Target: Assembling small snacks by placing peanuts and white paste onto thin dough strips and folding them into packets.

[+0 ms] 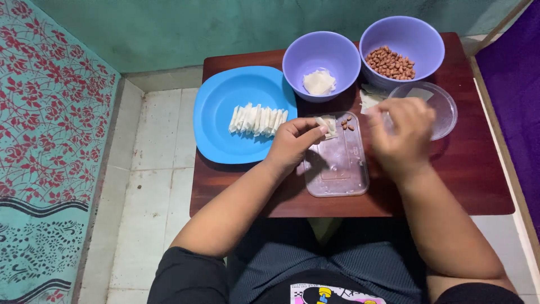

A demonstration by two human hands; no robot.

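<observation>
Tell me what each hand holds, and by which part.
Left hand pinches the small wrapper at its near edge with its fingers. Right hand is blurred; cannot tell.

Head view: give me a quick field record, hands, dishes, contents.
left hand: pinching a wrapper on the clear lid
right hand: raised over the lid, blurred, hold unclear
lid: flat on table, a few peanuts by the wrapper
plate: blue, row of white rolls
left bowl: purple, white lump
right bowl: purple, peanuts
clear tub: behind right hand
</observation>
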